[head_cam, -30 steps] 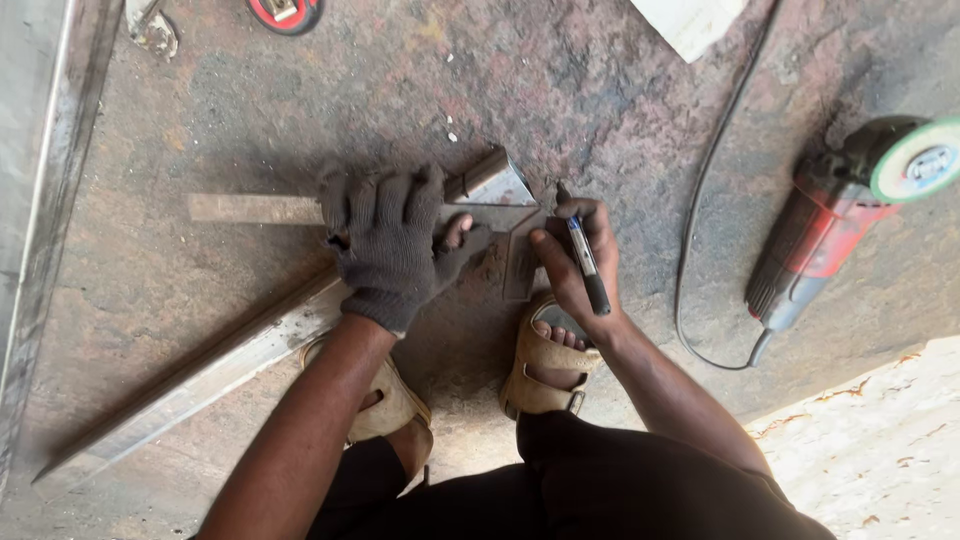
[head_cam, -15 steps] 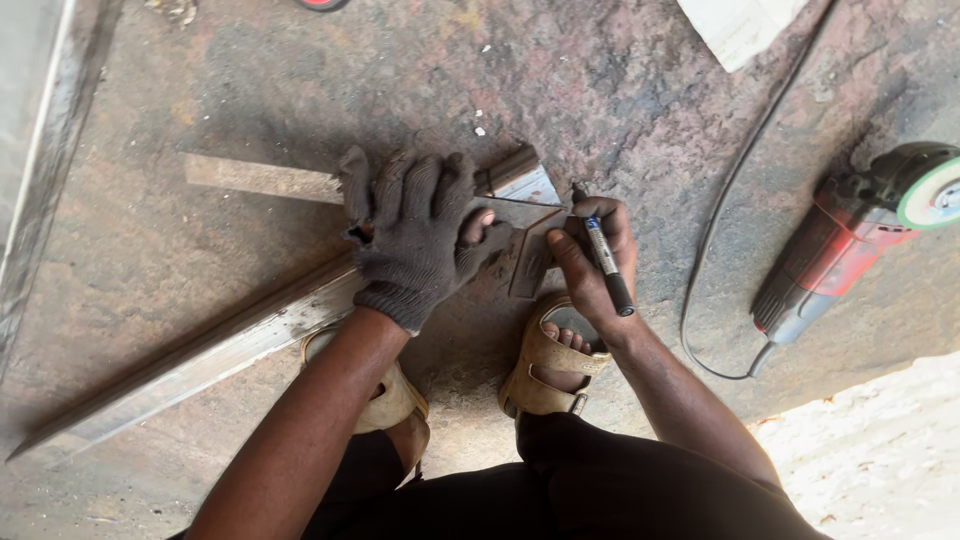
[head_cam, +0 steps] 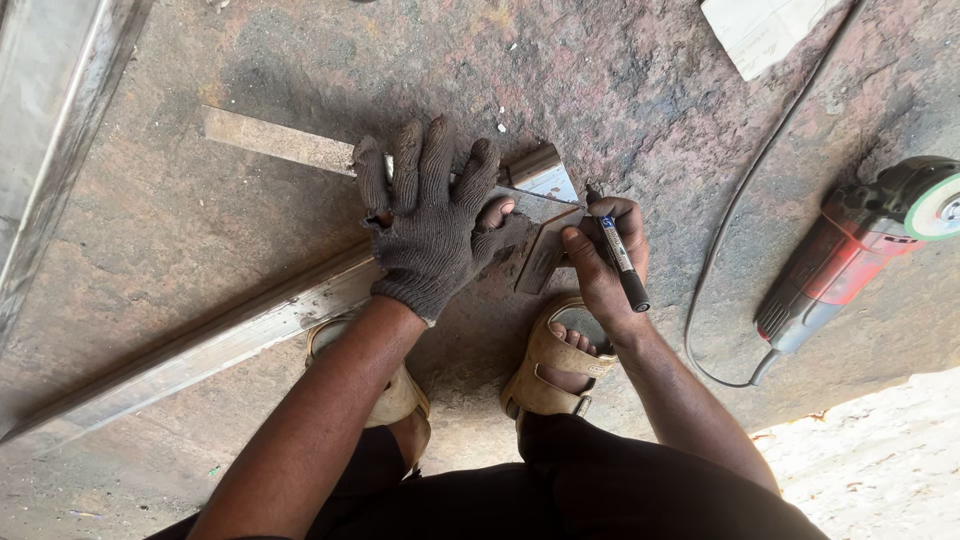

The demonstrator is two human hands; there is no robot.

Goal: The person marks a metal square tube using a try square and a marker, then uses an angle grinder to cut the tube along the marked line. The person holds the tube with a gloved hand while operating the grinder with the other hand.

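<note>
stained floor [head_cam: 250, 220]; gloved left hand [head_cam: 430, 225] flat on metal bar [head_cam: 200, 350]; right hand [head_cam: 605, 255] grips marker [head_cam: 620, 255].

Blue-white label [head_cam: 611, 229] wraps black marker barrel, frame ctr-right; white printed sheet [head_cam: 765, 30] lies top-right on floor.

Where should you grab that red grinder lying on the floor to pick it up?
Probably the red body of the angle grinder, taken from above. It lies flat with that long, narrow middle bare, the disc at its upper right end and the cord leaving its lower left end.
</note>
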